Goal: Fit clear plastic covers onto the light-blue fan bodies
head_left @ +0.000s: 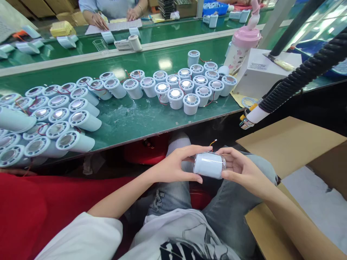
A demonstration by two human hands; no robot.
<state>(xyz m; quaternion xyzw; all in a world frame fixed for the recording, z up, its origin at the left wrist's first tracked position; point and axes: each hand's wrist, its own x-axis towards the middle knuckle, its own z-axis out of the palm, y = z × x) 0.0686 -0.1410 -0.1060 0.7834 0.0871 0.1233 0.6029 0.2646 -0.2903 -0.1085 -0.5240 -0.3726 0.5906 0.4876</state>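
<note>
Above my lap, a light-blue cylindrical housing [208, 165] lies on its side between my two hands. A clear plastic sleeve [223, 162] shows around its right end. My left hand [180, 164] grips the left end, thumb below and fingers above. My right hand [240, 169] is closed around the right end, at the clear plastic. A short wire with a small white connector [215, 140] sticks up behind the housing. Many similar light-blue housings [191, 104] stand on the green bench [130, 119], with silver discs in their tops and some red wires.
An open cardboard box [292, 144] is at my right. A black flexible hose with a nozzle [246, 121] hangs over the bench edge. Beside it are a white box-shaped device [265, 66] and a pink-lidded bottle [242, 47]. Across the bench, another person's hands [100, 21] rest near papers.
</note>
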